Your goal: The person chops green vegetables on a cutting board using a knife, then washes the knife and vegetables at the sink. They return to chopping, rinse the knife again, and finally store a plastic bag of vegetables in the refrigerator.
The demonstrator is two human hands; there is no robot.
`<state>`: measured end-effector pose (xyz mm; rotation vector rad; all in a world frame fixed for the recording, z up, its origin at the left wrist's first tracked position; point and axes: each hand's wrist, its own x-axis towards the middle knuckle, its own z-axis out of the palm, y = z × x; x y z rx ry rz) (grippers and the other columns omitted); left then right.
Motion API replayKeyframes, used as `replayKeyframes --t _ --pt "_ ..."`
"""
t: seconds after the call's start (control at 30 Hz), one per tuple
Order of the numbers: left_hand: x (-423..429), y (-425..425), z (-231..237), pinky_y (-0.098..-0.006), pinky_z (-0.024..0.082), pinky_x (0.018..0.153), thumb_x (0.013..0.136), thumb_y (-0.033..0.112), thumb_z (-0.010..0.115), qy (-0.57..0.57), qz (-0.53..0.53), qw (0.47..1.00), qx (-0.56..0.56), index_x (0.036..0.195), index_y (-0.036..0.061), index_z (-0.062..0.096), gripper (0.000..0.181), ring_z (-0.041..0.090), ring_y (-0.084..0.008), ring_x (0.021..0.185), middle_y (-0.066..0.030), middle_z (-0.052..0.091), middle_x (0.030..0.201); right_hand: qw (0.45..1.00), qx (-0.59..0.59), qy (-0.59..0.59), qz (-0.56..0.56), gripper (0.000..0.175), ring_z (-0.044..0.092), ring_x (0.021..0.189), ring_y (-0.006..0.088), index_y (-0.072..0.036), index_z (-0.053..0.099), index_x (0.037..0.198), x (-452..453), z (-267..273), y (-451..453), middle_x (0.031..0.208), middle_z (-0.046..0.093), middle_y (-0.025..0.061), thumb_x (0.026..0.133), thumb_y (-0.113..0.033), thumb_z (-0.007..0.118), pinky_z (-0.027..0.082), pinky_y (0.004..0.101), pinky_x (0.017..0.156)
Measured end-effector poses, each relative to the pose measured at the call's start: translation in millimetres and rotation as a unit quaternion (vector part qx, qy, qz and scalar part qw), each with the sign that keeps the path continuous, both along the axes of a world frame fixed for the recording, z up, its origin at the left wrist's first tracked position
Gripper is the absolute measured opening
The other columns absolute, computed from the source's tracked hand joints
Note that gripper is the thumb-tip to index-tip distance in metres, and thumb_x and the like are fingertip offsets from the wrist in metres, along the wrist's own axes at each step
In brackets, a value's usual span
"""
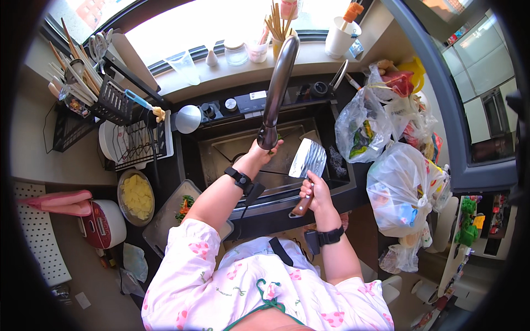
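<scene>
My right hand [318, 192] grips the wooden handle [304, 205] of a cleaver. Its broad, shiny blade [308, 159] points up and away, over the near right part of the dark sink [285, 169]. Under the spout of the dark metal faucet [276, 91] is my left hand [261, 155], reaching over the sink. The spout head covers part of that hand. Small bits of something green [271, 152] show by its fingers, but whether they are held is unclear. Left of my forearm, a cutting board [165, 227] carries chopped green and orange vegetables [184, 207].
A metal bowl of sliced yellow pieces [136, 197] stands beside the board, near a red-and-white rice cooker [103, 223]. A dish rack [136, 145] flanks the sink's left. Plastic bags [397, 190] crowd the right counter, below an open window frame [439, 103].
</scene>
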<state>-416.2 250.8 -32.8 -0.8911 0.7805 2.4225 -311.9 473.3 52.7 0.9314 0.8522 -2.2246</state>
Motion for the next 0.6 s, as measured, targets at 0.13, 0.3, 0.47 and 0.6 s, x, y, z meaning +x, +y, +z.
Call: replayKeyframes --t 0.13,0.3,0.47,0.6 --pt "11 -7 22 -0.0222 0.032 0.039 0.095 0.016 0.058 0.013 -0.077 0.988 -0.133 0.103 0.0118 0.055 0.009 0.042 -0.0073 0.049 -0.0067 0.062 0.085 0.999 -0.013 -0.014 -0.026 0.023 0.043 0.051 0.0134 -0.013 0.043 0.097 -18 -30 -25 0.062 0.044 0.0009 0.102 -0.033 0.053 0.041 0.0337 0.051" --pt "31 -26 27 -0.0250 0.031 0.038 0.099 0.018 0.049 -0.044 0.011 0.948 -0.316 0.138 0.0143 0.042 0.040 0.039 -0.0089 0.049 -0.0018 0.052 0.077 0.997 -0.016 -0.032 -0.062 0.041 0.044 0.054 0.0156 -0.010 0.044 0.085 -40 -50 -82 0.065 0.045 0.0024 0.101 -0.047 0.052 0.043 0.0356 0.058" --pt "54 -70 22 -0.0264 0.035 0.043 0.090 0.006 0.053 -0.070 0.037 0.953 -0.291 0.149 0.0158 0.025 0.066 0.044 -0.0111 0.056 -0.0065 0.054 0.089 0.996 -0.010 -0.048 -0.079 0.040 0.044 0.054 0.0158 -0.010 0.042 0.084 -52 -52 -120 0.065 0.045 0.0028 0.101 -0.045 0.052 0.044 0.0355 0.059" --pt "60 -86 21 -0.0290 0.038 0.046 0.085 -0.001 0.054 -0.076 0.040 0.957 -0.276 0.150 0.0135 0.023 0.073 0.047 -0.0129 0.060 -0.0088 0.054 0.090 0.998 -0.006 -0.043 -0.047 0.038 0.043 0.055 0.0156 -0.010 0.041 0.088 -49 -48 -121 0.066 0.045 0.0031 0.101 -0.044 0.052 0.043 0.0347 0.057"
